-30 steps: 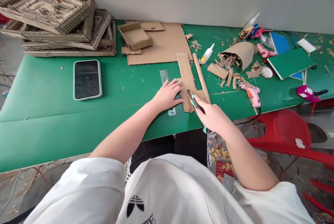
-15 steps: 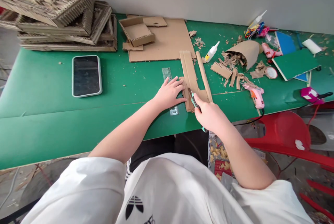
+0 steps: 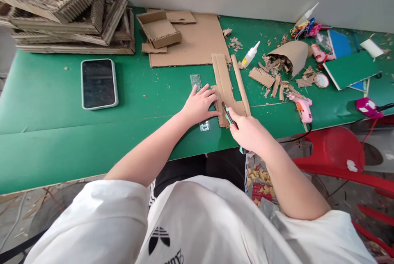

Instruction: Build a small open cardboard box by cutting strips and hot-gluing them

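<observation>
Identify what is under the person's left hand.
A clear ruler shows beyond the left hand at both ends, and some fingers reach the edge of the cut cardboard. The ruler's middle and anything else beneath the palm are covered.

Right hand (image 3: 250, 132) working a utility knife (image 3: 230, 117) at the cardboard strip (image 3: 223, 81)
Left of the strip, the left hand (image 3: 200, 106) lies over a clear ruler (image 3: 195, 79); right of it stands a white glue bottle (image 3: 250, 55), tilted.
</observation>
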{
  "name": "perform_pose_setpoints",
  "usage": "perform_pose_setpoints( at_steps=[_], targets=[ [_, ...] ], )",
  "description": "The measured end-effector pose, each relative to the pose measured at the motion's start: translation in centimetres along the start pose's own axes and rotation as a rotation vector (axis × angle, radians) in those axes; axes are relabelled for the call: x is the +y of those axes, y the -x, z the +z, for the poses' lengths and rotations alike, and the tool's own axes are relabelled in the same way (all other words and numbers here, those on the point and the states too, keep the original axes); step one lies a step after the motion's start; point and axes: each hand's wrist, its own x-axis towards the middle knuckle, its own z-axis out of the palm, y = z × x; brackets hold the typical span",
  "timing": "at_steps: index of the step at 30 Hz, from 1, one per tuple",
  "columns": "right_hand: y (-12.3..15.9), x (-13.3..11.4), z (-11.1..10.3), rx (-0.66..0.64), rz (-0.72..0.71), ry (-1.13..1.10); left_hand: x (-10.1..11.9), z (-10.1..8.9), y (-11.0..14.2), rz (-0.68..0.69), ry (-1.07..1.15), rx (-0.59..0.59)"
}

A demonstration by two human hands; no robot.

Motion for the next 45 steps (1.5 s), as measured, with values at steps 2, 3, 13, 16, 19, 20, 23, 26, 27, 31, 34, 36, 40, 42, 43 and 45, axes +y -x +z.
perform_pose_setpoints(
  at_steps=[2,3,13,16,19,20,23,26,27,31,34,36,40,42,43,45],
  targets=[
    [0.4,-0.1,-0.1,-0.005,0.001,0.014,0.0,0.0,0.0,-0.005,0.004,-0.001],
    [0.6,-0.1,-0.1,-0.012,0.002,0.024,0.0,0.0,0.0,-0.005,0.006,-0.001],
    [0.6,0.0,0.5,-0.012,-0.008,0.036,0.1,0.0,0.0,-0.001,0.022,-0.004],
    [0.7,-0.2,1.4,-0.009,0.026,0.036,0.1,0.0,0.0,-0.007,0.021,0.006],
    [1.2,0.0,1.6,-0.003,0.025,0.043,0.1,0.0,0.0,-0.004,0.023,0.011],
    [1.4,0.1,1.5,-0.001,0.015,0.044,0.1,0.1,0.0,-0.002,0.024,0.013],
    [1.8,0.4,1.0,0.002,-0.016,0.038,0.0,0.1,0.0,0.006,0.029,0.024],
    [1.8,0.4,0.3,-0.002,-0.025,0.046,-0.1,0.2,0.0,0.014,0.036,0.03],
    [1.7,0.4,0.2,-0.007,-0.024,0.05,-0.1,0.3,-0.1,0.016,0.036,0.033],
    [1.5,0.3,0.2,-0.024,-0.034,0.047,-0.1,0.3,-0.1,0.018,0.036,0.045],
    [1.4,0.2,0.8,-0.016,-0.015,0.048,-0.1,0.3,-0.1,0.015,0.04,0.05],
    [1.5,0.2,1.1,-0.016,0.005,0.056,-0.1,0.3,-0.1,0.012,0.046,0.052],
    [1.7,0.2,0.5,-0.022,-0.011,0.081,0.0,0.2,-0.2,0.005,0.052,0.043],
    [1.8,0.1,0.1,-0.033,-0.021,0.097,0.0,0.2,-0.2,0.005,0.049,0.042],
    [1.9,0.0,0.0,-0.037,-0.021,0.103,0.0,0.2,-0.1,0.006,0.047,0.042],
    [1.9,-0.2,0.2,-0.041,-0.014,0.111,0.0,0.1,-0.1,0.01,0.045,0.044]
  ],
)
